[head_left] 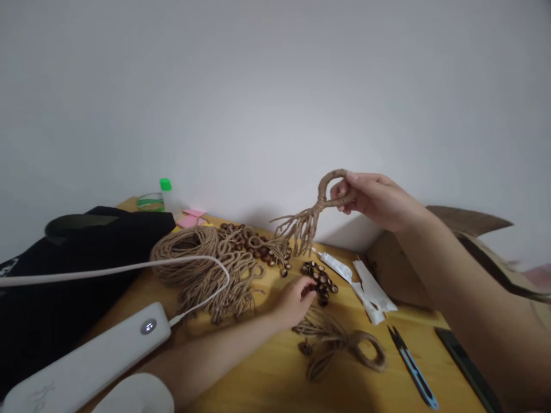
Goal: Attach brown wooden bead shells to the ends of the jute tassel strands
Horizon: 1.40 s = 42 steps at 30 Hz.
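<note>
Right hand (379, 198) raised above tabletop (267, 373), fingers closed on jute ring (329, 186); ring's fringe (299, 226) hangs down-left. Left hand (295, 301) low on tabletop, fingertips pinched at bead pile (321, 278); whether bead is held, cannot tell. Second ring (365, 350) with tassel lies just beside left hand. Cord bundle (202, 258) behind, glue tube (338, 267) and snips (413, 367) right.

Right hand (374, 198) raised, fingers pinched; left hand (295, 301) lowered, fingertips down.
</note>
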Available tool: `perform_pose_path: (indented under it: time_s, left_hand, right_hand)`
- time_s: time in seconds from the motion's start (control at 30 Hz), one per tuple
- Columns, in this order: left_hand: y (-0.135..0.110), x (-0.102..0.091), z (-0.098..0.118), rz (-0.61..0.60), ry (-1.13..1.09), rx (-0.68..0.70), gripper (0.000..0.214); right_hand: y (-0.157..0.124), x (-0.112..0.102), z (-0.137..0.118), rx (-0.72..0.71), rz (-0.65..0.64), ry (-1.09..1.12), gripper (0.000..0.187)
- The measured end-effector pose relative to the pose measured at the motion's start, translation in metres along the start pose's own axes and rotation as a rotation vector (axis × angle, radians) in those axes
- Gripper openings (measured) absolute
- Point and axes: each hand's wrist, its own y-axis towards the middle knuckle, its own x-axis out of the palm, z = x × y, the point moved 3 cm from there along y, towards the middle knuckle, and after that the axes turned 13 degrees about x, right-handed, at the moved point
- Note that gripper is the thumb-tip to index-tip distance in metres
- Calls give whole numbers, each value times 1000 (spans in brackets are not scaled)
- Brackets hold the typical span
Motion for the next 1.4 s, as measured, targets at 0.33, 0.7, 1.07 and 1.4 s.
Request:
perform_pose_path:
  time_s: [0.33, 0.7, 1.07, 1.4]
  left_hand:
    - [-1, -1, 2, -8, -14, -48, 26]
    - [-1, 2, -5, 3, -43, -19, 26]
    - [0, 2, -6, -1, -52, -9, 26]
    - [0, 2, -3, -5, -55, -9, 25]
  right_hand:
    - [-27, -8, -25, -189, 49, -130, 37]
    - [-30, -3, -27, -244, 58, -133, 47]
    - [-27, -8, -36, -288, 191, 2, 48]
    - [-20, -17, -39, -194, 180, 353, 35]
